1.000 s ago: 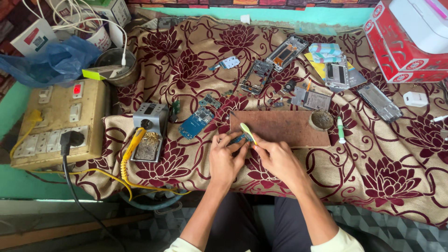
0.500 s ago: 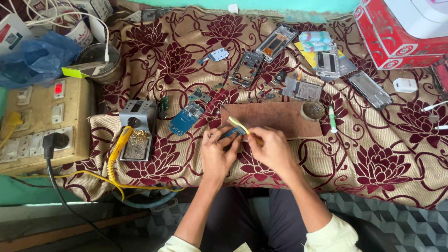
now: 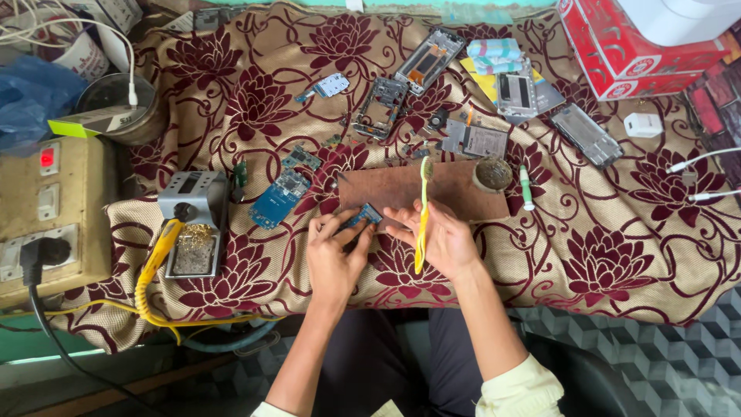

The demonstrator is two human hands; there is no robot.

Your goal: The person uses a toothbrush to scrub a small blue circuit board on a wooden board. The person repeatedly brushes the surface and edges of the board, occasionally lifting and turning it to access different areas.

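My left hand [image 3: 335, 255] pinches a small blue circuit board [image 3: 363, 215] at the near edge of a brown work mat [image 3: 455, 188]. My right hand [image 3: 444, 239] grips a yellow-green toothbrush [image 3: 422, 212] by its handle, bristle head pointing away over the mat, and its fingertips touch the board's right side. Both hands rest on the floral maroon-and-beige cloth [image 3: 617, 255] covering the table.
Left of the hands lie a larger blue circuit board [image 3: 279, 198] and a grey soldering station [image 3: 193, 220] with a yellow coiled cable. Phone frames and parts [image 3: 432, 58] are scattered at the back. A small round tin [image 3: 492, 174] and a white-green pen [image 3: 526, 188] sit right of the mat. A red box [image 3: 617, 46] stands far right, a switchboard [image 3: 46, 216] far left.
The toothbrush has turned from lying across the board to standing lengthwise, head pointing away. The view has shifted slightly downward, and both hands stay at the mat's near edge.
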